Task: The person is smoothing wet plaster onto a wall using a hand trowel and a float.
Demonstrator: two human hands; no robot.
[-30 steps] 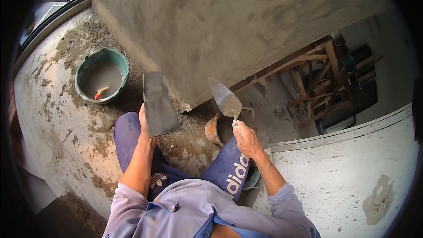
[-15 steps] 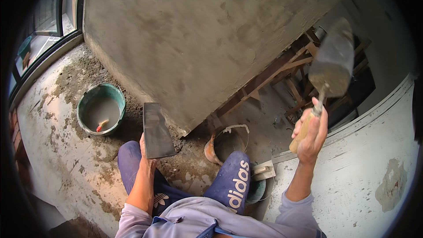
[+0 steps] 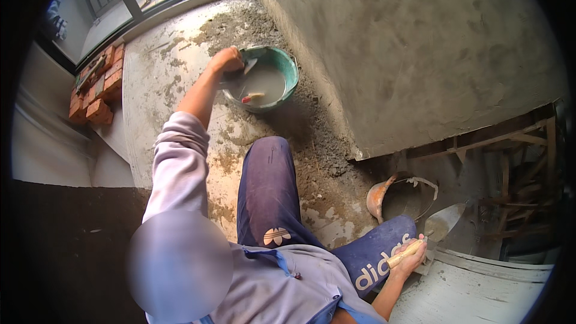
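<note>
My left hand [image 3: 227,60] reaches to the far left rim of a green bucket [image 3: 288,87] of murky grey water. Its fingers are closed round a dark plastering float [image 3: 249,67], which is tilted over the water and mostly hidden by the hand. A small wooden piece with a red end [image 3: 252,97] lies in the bucket. Low on the right, beside my knee, my right hand [image 3: 410,256] is closed on the pale wooden handle of a trowel [image 3: 445,222]. Its broad blade points away to the right, with grey mortar on it.
A freshly plastered wall [image 3: 432,54] rises on the right, its lower edge above wooden framing [image 3: 528,198]. An orange-rimmed bucket [image 3: 377,198] stands by my right knee. Bricks [image 3: 99,87] are stacked on the left below the window. Mortar crumbs litter the floor [image 3: 174,54].
My left hand has moved from over my knee to the green bucket with the float. My right hand has lowered the trowel from its raised position to beside my knee. The view has turned left.
</note>
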